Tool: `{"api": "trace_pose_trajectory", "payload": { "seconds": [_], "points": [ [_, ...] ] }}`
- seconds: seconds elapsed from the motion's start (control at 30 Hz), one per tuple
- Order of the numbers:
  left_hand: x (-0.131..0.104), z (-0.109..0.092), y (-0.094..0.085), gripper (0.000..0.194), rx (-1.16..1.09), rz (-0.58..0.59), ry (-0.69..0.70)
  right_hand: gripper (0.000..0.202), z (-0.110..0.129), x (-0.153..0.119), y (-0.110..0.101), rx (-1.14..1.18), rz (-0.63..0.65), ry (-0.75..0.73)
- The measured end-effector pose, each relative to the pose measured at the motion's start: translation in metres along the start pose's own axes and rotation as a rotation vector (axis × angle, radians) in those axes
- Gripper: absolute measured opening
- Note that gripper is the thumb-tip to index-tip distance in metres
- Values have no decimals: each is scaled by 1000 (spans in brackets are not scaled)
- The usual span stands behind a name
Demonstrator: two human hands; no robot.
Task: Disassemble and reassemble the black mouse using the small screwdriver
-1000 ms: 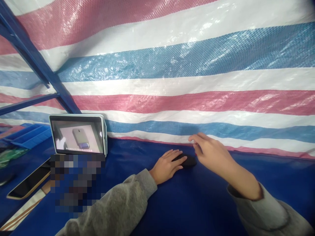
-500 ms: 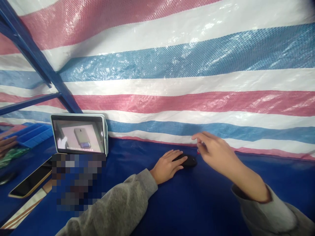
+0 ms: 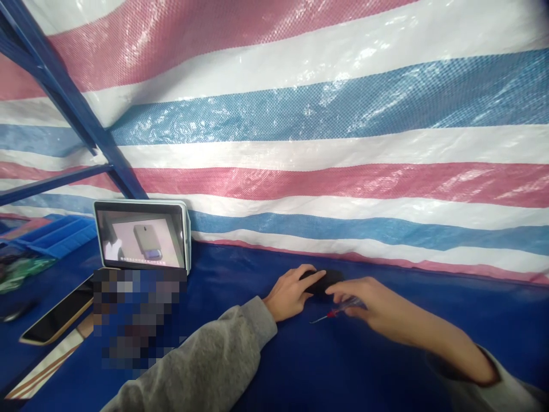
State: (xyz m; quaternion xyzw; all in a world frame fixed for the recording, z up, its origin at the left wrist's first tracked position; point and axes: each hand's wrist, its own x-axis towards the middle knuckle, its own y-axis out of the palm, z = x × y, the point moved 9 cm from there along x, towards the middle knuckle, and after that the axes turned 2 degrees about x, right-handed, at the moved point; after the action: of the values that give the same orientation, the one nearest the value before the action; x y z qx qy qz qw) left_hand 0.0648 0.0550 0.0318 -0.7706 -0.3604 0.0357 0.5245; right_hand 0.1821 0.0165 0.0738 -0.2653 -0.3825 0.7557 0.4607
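Note:
A black oblong object (image 3: 325, 280) with rounded edges lies on the blue table top; I cannot make out exactly what it is. My left hand (image 3: 288, 292) is closed on its left end, fingers over the top and thumb at the near side. A small screwdriver (image 3: 331, 313) with a thin metal shaft, red collar and clear handle is in my right hand (image 3: 368, 300). Its tip points left, just above or on the table, on the near side of the black object. My right fingers hide most of the handle and the object's right end.
A propped tablet (image 3: 141, 234) shows a picture at the left. Near it lie a phone (image 3: 60, 306), a blurred-out patch and a white striped sleeve (image 3: 47, 366) of another person. Blue trays (image 3: 64, 234) stand farther left. Striped plastic sheeting (image 3: 300, 183) hangs behind the blue table (image 3: 309, 366).
My right hand has come down and toward me, and the screwdriver now shows in it. My left hand stays on the black object, fingers more curled. At far left, another person's hand has withdrawn.

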Motion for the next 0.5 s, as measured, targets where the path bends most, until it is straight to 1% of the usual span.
{"api": "trace_pose_trajectory", "payload": {
  "seconds": [0.1, 0.2, 0.33, 0.37, 0.4, 0.43, 0.5],
  "points": [
    [0, 1, -4, 56, -92, -27, -10, 46, 2, -1, 18, -33, 57, -16],
    [1, 9, -6, 53, -194, -35, -90, 40, 6, -1, 34, -96, 120, -29],
    [1, 17, -5, 44, -248, -13, -182, 33, 6, -4, 45, -173, 129, -19],
    [1, 18, -6, 42, -253, -16, -188, 28, 7, -5, 45, -184, 106, -31],
    [1, 19, -7, 40, -256, -27, -189, 24, 7, -4, 42, -203, 54, -53],
    [2, 19, -8, 38, -257, -42, -186, 20, 7, -4, 36, -232, -31, -79],
    [3, 20, -9, 37, -247, -64, -172, 25, 6, -4, 21, -308, -256, -134]
  ]
}}
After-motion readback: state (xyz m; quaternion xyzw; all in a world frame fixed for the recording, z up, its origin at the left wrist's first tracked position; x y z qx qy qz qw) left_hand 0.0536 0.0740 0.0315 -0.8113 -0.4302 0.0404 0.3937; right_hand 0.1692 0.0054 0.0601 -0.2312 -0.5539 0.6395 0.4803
